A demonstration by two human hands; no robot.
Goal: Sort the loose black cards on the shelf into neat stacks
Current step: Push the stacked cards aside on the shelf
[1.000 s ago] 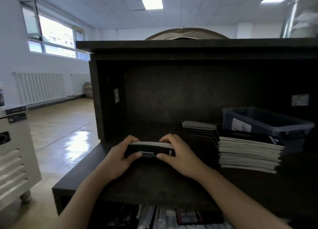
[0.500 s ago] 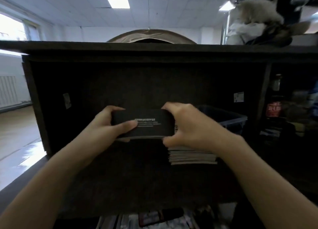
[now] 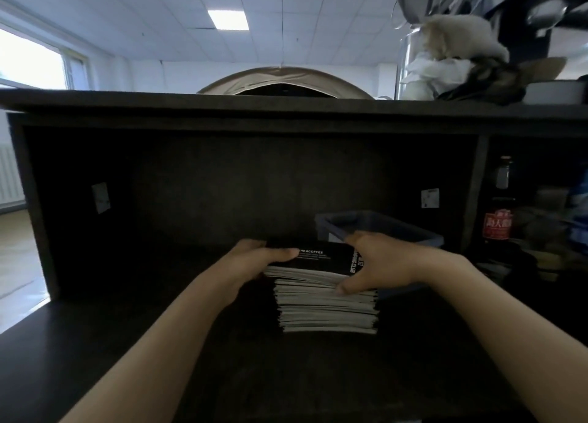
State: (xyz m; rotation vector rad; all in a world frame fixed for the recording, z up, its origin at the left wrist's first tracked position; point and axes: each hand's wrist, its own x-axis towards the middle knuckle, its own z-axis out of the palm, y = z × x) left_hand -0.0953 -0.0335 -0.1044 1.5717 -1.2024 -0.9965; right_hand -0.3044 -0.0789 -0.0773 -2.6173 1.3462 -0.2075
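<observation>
— What has changed since half a second ago?

— The bundle of black cards (image 3: 321,257), then held up in the air in front of the dark shelf (image 3: 133,352), has come down onto the tall stack (image 3: 327,308) standing right of centre on the shelf board. Both hands came down with it.

— And the left hand?

— The left hand (image 3: 254,259) is curled round the bundle's left end, thumb lying flat across the top card, fingers tucked behind and out of sight.

— The cards themselves?

— The top card carries white print. The bundle sits slightly askew, overhanging the stack to the left, white edges showing beneath.

— The right hand?

— The right hand (image 3: 378,263) grips the right end, fingers over the far edge, thumb pressed against the near edges where bundle meets stack.

— Anything beyond?

— A blue plastic bin (image 3: 410,231) just behind that hand, touching or not I cannot tell. In the next compartment stands a bottle with a red label (image 3: 498,225).
</observation>
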